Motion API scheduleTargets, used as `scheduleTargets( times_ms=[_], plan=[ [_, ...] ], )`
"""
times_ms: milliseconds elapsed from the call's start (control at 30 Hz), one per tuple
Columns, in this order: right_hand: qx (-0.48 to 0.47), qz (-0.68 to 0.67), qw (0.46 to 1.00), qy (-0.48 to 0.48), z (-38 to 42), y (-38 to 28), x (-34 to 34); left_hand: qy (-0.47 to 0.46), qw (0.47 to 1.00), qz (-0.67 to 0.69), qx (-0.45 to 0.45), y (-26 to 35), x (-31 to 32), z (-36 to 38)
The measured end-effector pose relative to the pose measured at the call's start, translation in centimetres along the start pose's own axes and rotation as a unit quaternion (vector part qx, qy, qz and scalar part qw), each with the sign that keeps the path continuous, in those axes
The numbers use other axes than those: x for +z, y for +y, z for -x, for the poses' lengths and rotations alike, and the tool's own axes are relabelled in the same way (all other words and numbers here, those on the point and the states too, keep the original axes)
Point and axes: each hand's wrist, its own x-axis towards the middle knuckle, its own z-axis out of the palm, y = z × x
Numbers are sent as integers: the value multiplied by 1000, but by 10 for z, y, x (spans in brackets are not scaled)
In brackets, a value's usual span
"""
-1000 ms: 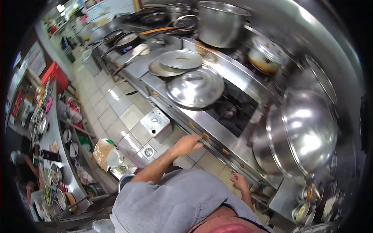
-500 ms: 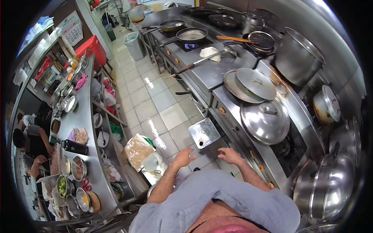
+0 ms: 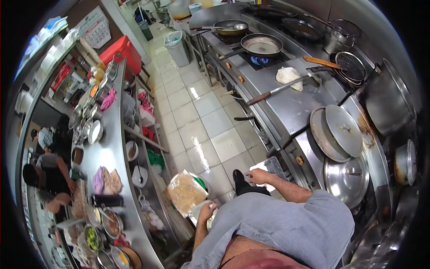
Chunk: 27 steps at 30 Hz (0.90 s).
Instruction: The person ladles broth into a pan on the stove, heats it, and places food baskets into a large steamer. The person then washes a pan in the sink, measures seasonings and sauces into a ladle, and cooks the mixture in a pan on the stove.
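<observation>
My left hand (image 3: 206, 210) hangs low beside my body with loosely bent fingers and nothing visible in it. Just beyond it lies a brown, plastic-wrapped package (image 3: 186, 193) near the floor, with a pale translucent container (image 3: 197, 209) next to it. My right hand (image 3: 257, 176) is in front of my waist, its fingers slightly bent and apart, holding nothing I can see. Under and behind it, a square metal lid or tray (image 3: 273, 167) is partly covered by my forearm. A black shoe (image 3: 238, 177) shows on the tiled floor between my hands.
A stove counter (image 3: 286, 105) runs along the right, with a frying pan (image 3: 262, 45) over a blue flame, white dough (image 3: 289, 78), a long-handled turner (image 3: 280, 89) and lids (image 3: 343, 130). On the left, a steel table (image 3: 112, 148) bears bowls. A person (image 3: 53, 172) stands beyond it.
My body has moved forward and turned left, so the stove and its lids shift rightward in view. Both hands have drawn closer to my body, and a black shoe has come into sight.
</observation>
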Motion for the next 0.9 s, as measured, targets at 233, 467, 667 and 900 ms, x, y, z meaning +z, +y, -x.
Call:
scheduleTargets(
  times_ms=[233, 467, 667, 900],
  plan=[
    [-73, 4, 992, 104, -120, -45, -132, 5, 973, 33, -228, -124, -47, -56],
    [-112, -1, 991, 70, -245, -111, -210, 218, 920, 205, -254, -125, -105, -183],
    [-137, 23, 990, 19, -362, -114, -184, 130, 941, 135, -280, -110, -177, -283],
    [17, -8, 1000, -25, -447, -119, -217, 136, 963, 24, -230, -155, -323, -398]
  ],
)
